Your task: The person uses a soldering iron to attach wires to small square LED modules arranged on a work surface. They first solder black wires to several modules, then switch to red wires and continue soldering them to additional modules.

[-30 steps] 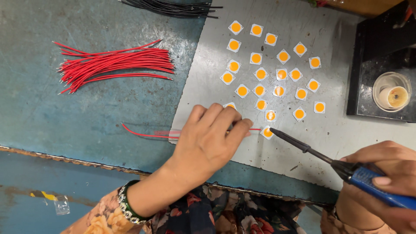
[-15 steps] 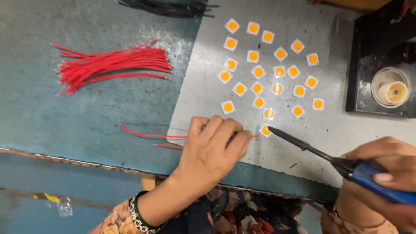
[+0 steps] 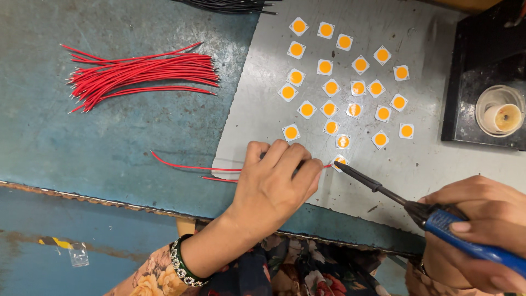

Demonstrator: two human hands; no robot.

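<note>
My left hand [image 3: 276, 183] presses down on thin red wires [image 3: 186, 167] at the near edge of a grey metal sheet [image 3: 427, 159], its fingertips pinching a wire end against a small square white chip with an orange centre [image 3: 340, 161]. My right hand [image 3: 476, 230] grips a blue-handled soldering iron [image 3: 416, 205] at the lower right. The iron's dark tip touches that same chip where the wire meets it. Several more of these chips [image 3: 342, 82] lie spread over the sheet beyond my hands.
A bundle of cut red wires [image 3: 139, 71] lies on the worn blue table [image 3: 82, 142] at the left. Black wires [image 3: 230, 5] show at the top edge. A black stand [image 3: 471, 60] at the right holds a small round pot [image 3: 499, 112].
The view has drifted slightly. My left hand has slid a little right along the wires, and the iron tip stays on the nearest chip.
</note>
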